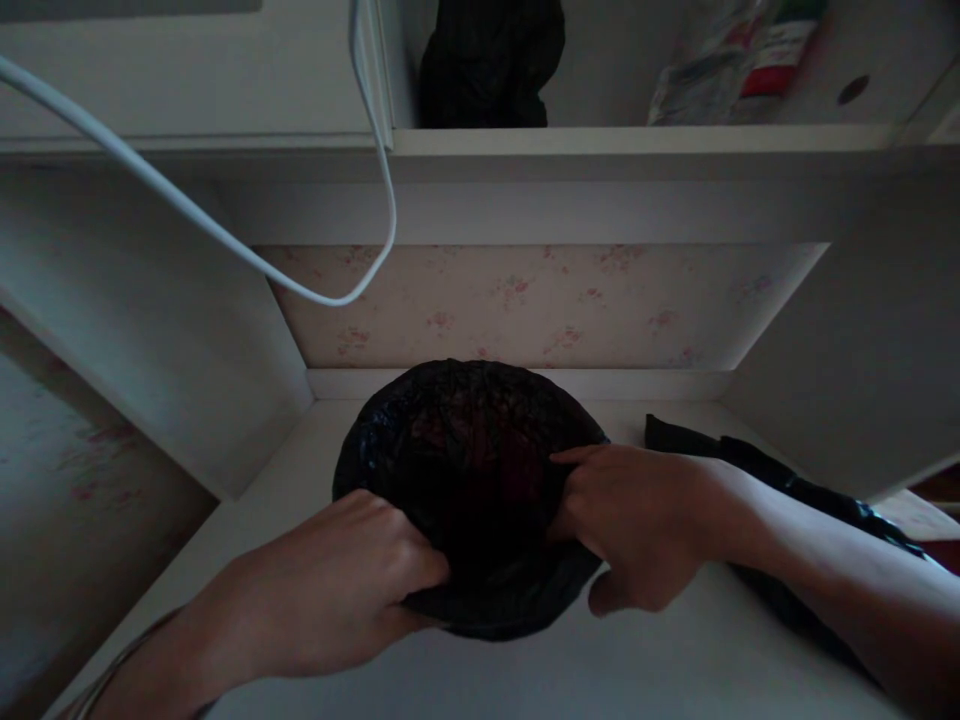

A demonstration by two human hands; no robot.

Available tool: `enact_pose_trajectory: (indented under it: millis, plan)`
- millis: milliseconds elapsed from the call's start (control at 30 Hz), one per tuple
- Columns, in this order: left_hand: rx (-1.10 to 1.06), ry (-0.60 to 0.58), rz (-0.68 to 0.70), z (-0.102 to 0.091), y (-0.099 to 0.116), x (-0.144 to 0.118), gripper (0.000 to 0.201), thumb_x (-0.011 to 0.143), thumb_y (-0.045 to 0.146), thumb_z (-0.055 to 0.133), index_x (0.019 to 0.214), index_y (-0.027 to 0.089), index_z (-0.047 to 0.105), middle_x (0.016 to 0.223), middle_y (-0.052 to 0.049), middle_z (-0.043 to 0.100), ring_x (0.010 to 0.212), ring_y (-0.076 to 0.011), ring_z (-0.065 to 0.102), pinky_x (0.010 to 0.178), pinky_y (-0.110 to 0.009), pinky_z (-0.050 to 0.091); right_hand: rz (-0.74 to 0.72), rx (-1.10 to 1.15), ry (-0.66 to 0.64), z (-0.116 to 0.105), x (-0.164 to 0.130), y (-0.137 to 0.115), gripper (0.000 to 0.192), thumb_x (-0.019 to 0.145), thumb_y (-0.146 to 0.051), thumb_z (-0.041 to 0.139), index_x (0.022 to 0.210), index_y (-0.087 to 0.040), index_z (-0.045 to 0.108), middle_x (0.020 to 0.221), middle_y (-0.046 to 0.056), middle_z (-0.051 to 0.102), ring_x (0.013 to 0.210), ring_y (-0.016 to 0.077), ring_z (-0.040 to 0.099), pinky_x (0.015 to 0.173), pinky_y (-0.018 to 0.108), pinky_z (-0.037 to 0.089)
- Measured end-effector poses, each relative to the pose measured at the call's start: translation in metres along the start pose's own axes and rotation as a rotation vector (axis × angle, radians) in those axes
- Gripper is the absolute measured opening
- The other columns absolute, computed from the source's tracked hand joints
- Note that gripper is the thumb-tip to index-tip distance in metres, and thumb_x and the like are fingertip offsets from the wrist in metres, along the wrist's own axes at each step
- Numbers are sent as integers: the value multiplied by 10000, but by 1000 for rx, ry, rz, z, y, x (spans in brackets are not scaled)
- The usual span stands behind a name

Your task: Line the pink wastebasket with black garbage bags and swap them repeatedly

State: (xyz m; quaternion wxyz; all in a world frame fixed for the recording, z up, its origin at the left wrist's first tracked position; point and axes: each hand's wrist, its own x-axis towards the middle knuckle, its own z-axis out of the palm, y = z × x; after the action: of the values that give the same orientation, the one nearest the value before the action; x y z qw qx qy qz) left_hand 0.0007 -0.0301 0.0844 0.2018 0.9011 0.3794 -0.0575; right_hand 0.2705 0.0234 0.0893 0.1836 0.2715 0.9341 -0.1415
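Black crinkled hat point(465, 450) sits centre of white shelf surface point(300, 480), crown up, brim toward viewer. Left hand point(337, 580) at hat's 7 o'clock, fingers curled over brim edge, clenched on it. Right hand point(637, 520) at 4 o'clock, index finger stretched flat across crown, thumb tucked under brim, pinching it. Dark strap-like cloth point(765, 470) lies at 3 o'clock, passing beneath right forearm. White cable point(225, 240) loops down at 11 o'clock. Floral back panel point(525, 300) at 12 o'clock.
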Motion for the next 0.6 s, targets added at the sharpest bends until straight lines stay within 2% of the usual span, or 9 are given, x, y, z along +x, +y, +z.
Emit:
enact_pose_trajectory:
  millis: [33,100,200,300,333,400,433,500,600]
  plan:
    - [-34,0,21,-3,0,-1,41,868,273,781,829,264,772,804,15,788,786,-204,761,639,-292,447,10,-8,-37,-2,-1,0,357,698,-389,881,973,-169,826,839,88,798,951,329,749,1090,529,425]
    - [-106,40,74,-11,-3,-3,236,817,431,846,996,287,790,958,25,807,899,-199,759,734,-265,495,-36,35,-61,-9,-6,-1,457,718,-417,875,1103,-182,808,944,93,810,1011,325,742,1086,499,436]
    - [-140,300,79,-27,-17,-1,351,919,547,707,1147,288,767,1137,11,794,1046,-196,732,908,-270,511,-181,208,23,-23,-20,0,612,784,-495,837,1326,-236,719,1166,80,796,1139,296,715,1134,444,412]
    - [-112,678,-81,-44,-45,19,379,983,553,591,1128,246,758,1111,-18,788,1006,-202,722,929,-304,519,-127,327,280,-35,-20,12,506,922,-542,696,1332,-246,713,1264,66,767,1160,254,711,1085,367,461]
    - [-115,738,-123,-49,-57,30,422,967,561,606,1179,221,739,1168,-44,773,1032,-215,715,949,-317,521,-69,323,411,-38,-13,19,469,957,-536,651,1316,-242,718,1269,64,763,1151,247,713,1054,354,484]
    - [-59,748,-173,-57,-79,55,566,938,564,631,1336,162,658,1333,-112,709,1174,-258,678,1044,-354,496,57,238,664,-42,10,36,446,989,-502,610,1338,-236,690,1307,71,740,1181,250,696,1046,356,495]
    - [18,704,-188,-60,-89,68,654,926,546,645,1429,132,585,1451,-152,634,1309,-297,606,1128,-390,438,93,160,732,-43,26,46,485,976,-476,633,1392,-225,644,1385,88,695,1264,268,651,1109,381,459]
    - [83,591,-194,-63,-105,93,772,889,534,679,1504,103,502,1547,-199,547,1411,-346,522,1183,-433,379,192,58,688,-43,58,64,704,956,-509,657,1546,-175,467,1583,138,515,1441,282,505,1205,382,378]
    - [63,423,-161,-63,-118,119,719,830,524,733,1439,173,583,1413,-147,678,1267,-335,650,1069,-389,482,261,36,588,-43,96,84,866,925,-520,684,1614,-129,333,1610,206,459,1440,326,506,1165,394,426]
